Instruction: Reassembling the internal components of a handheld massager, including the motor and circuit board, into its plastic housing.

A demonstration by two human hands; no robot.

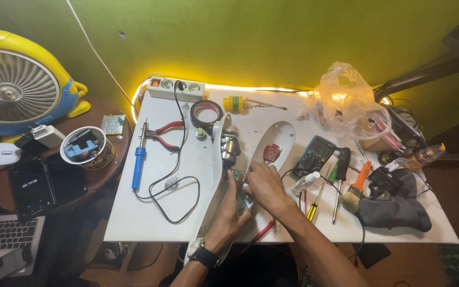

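Observation:
My left hand, with a black wristwatch on the wrist, rests on a long white plastic casing and pinches a small green circuit board at its fingertips. My right hand lies right beside it, fingers closed around the same small board and its thin wires. A dark motor block sits in the casing just above the hands. A second white oval cover with a red part in it lies just above my right hand.
On the white table: blue soldering iron, red pliers, black tape roll, power strip, multimeter, screwdrivers, brush, grey cloth, plastic bag. A fan and phone stand left.

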